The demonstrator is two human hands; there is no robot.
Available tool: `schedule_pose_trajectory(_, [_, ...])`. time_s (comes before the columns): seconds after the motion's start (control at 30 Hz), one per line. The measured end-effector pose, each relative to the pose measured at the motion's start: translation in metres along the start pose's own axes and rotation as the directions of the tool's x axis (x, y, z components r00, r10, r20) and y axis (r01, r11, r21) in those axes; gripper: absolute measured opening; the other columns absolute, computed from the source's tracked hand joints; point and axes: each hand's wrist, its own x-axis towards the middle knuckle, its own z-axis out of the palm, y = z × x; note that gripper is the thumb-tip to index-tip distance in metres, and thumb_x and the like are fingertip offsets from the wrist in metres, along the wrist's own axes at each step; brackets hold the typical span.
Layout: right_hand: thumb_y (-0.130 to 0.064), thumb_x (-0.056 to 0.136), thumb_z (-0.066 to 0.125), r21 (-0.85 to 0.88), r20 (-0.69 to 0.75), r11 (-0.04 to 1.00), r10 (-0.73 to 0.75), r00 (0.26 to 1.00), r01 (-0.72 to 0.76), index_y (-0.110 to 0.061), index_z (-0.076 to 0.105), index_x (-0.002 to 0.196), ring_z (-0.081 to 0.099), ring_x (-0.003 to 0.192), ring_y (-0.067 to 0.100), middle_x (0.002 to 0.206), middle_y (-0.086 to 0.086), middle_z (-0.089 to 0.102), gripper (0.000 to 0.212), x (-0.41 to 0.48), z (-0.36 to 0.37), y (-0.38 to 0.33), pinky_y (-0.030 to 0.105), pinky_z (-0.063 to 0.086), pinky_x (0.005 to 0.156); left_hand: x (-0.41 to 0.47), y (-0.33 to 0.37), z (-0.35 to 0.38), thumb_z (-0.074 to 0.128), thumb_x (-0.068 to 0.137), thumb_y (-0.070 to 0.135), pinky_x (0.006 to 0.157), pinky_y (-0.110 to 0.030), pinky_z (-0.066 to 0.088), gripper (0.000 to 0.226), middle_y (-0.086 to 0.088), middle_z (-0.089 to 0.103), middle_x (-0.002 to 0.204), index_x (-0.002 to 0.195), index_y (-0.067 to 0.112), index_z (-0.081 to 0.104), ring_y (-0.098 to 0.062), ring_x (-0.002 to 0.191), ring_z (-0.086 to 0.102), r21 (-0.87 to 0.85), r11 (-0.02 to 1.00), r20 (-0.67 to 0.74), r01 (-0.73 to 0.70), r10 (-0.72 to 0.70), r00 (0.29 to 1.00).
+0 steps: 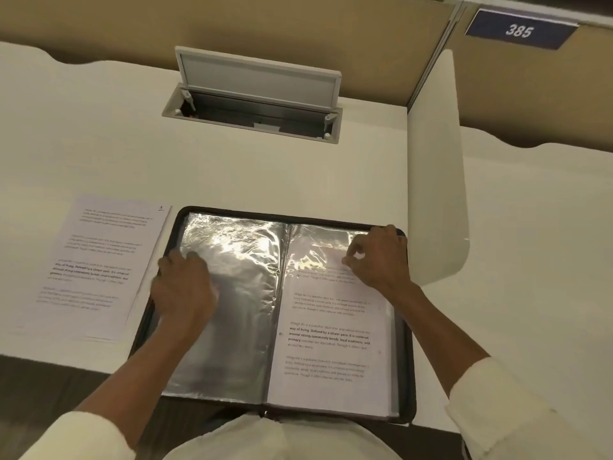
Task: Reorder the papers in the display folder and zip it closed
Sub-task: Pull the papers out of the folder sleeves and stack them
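Note:
A black zip display folder (406, 376) lies open on the desk in front of me. Its left page is an empty shiny plastic sleeve (229, 327). The right sleeve holds a printed paper (328, 343) whose top edge sits partway down the sleeve. My left hand (182, 287) rests with curled fingers on the left sleeve near the folder's left edge. My right hand (378, 257) is at the top of the right sleeve, thumb and forefinger pinching at the paper's upper edge. A loose printed paper (96, 263) marked 1 lies on the desk left of the folder.
An open cable hatch (255, 104) with a raised lid is set into the white desk (298, 174) behind the folder. A white divider panel (438, 167) stands at the right. A tan partition with a sign reading 385 (519, 30) closes the back.

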Motion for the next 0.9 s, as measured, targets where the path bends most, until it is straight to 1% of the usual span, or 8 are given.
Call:
schedule_pose_trajectory(0.13, [-0.048, 0.07, 0.093, 0.192, 0.133, 0.98, 0.028, 0.991, -0.053, -0.028, 0.07, 0.078, 0.057, 0.107, 0.019, 0.111, -0.001, 0.059, 0.032, 0.01, -0.033, -0.018, 0.035, 0.05, 0.083, -0.013, 0.047, -0.019, 0.07, 0.093, 0.06, 0.074, -0.034, 0.052, 0.039, 0.002, 0.074, 0.093, 0.091, 0.02, 0.073, -0.018, 0.085, 0.068, -0.422, 0.906, 0.073, -0.014, 0.049, 0.996])
schedule_pose_trajectory(0.23, [-0.042, 0.069, 0.096, 0.214, 0.265, 0.975, -0.006, 0.964, -0.053, -0.021, 0.067, 0.08, 0.065, 0.09, 0.014, 0.098, -0.006, 0.068, 0.037, 0.023, -0.057, -0.029, 0.027, 0.044, 0.064, -0.019, 0.091, -0.035, 0.074, 0.09, 0.065, 0.069, -0.032, 0.055, 0.053, 0.007, 0.072, 0.064, 0.067, 0.017, 0.069, -0.015, 0.062, 0.071, -0.772, 0.633, 0.203, 0.061, 0.154, 0.967])
schedule_pose_trajectory(0.3, [-0.037, 0.07, 0.096, 0.193, 0.343, 0.981, -0.054, 0.938, -0.014, -0.018, 0.068, 0.082, 0.066, 0.084, 0.014, 0.088, -0.006, 0.071, 0.036, 0.03, -0.067, -0.036, 0.03, 0.048, 0.067, -0.02, 0.115, -0.046, 0.069, 0.089, 0.07, 0.066, -0.037, 0.064, 0.064, 0.0, 0.077, 0.067, 0.078, 0.008, 0.076, -0.02, 0.062, 0.077, -0.902, 0.377, 0.304, 0.21, 0.208, 0.93])
schedule_pose_trajectory(0.37, [-0.035, 0.07, 0.096, 0.16, 0.402, 0.986, -0.109, 0.909, 0.048, -0.016, 0.067, 0.08, 0.065, 0.078, 0.015, 0.081, -0.004, 0.071, 0.036, 0.035, -0.074, -0.042, 0.031, 0.05, 0.069, -0.015, 0.135, -0.059, 0.062, 0.086, 0.082, 0.061, -0.034, 0.064, 0.081, -0.008, 0.079, 0.074, 0.09, 0.002, 0.077, -0.028, 0.071, 0.08, -0.884, 0.252, 0.453, 0.394, 0.248, 0.856])
schedule_pose_trajectory(0.47, [-0.034, 0.075, 0.093, 0.149, 0.489, 0.978, -0.201, 0.849, 0.146, -0.013, 0.066, 0.078, 0.061, 0.076, 0.017, 0.079, 0.001, 0.068, 0.034, 0.039, -0.081, -0.048, 0.032, 0.047, 0.069, 0.001, 0.153, -0.071, 0.065, 0.083, 0.084, 0.054, -0.03, 0.059, 0.083, -0.013, 0.08, 0.081, 0.096, 0.003, 0.076, -0.03, 0.07, 0.079, -0.831, 0.249, 0.554, 0.497, 0.289, 0.781])
schedule_pose_trajectory(0.63, [-0.042, 0.082, 0.087, 0.166, 0.584, 0.966, -0.256, 0.77, 0.196, -0.016, 0.064, 0.081, 0.059, 0.075, 0.012, 0.077, -0.006, 0.065, 0.035, 0.046, -0.088, -0.051, 0.027, 0.041, 0.065, 0.017, 0.162, -0.068, 0.075, 0.086, 0.018, 0.065, -0.038, 0.067, 0.022, -0.012, 0.079, 0.073, 0.097, 0.0, 0.076, -0.024, 0.064, 0.078, -0.847, 0.338, 0.504, 0.411, 0.262, 0.823])
schedule_pose_trajectory(0.77, [-0.052, 0.088, 0.08, 0.182, 0.573, 0.98, -0.175, 0.801, 0.084, -0.014, 0.067, 0.098, 0.074, 0.079, 0.017, 0.084, 0.002, 0.078, 0.042, 0.058, -0.096, -0.051, 0.027, 0.057, 0.063, 0.016, 0.165, -0.066, 0.073, 0.089, 0.022, 0.061, -0.033, 0.063, 0.022, -0.013, 0.079, 0.074, 0.093, 0.0, 0.076, -0.025, 0.064, 0.076, -0.857, 0.315, 0.489, 0.407, 0.25, 0.836])
schedule_pose_trajectory(0.9, [-0.055, 0.103, 0.056, 0.096, 0.662, 0.995, -0.074, 0.746, 0.014, -0.009, 0.066, 0.105, 0.079, 0.077, 0.025, 0.079, 0.009, 0.08, 0.047, 0.075, -0.099, -0.052, 0.038, 0.063, 0.073, 0.012, 0.169, -0.065, 0.069, 0.094, 0.027, 0.061, -0.033, 0.063, 0.028, -0.013, 0.079, 0.075, 0.093, 0.0, 0.075, -0.025, 0.059, 0.073, -0.862, 0.248, 0.495, 0.442, 0.221, 0.84])
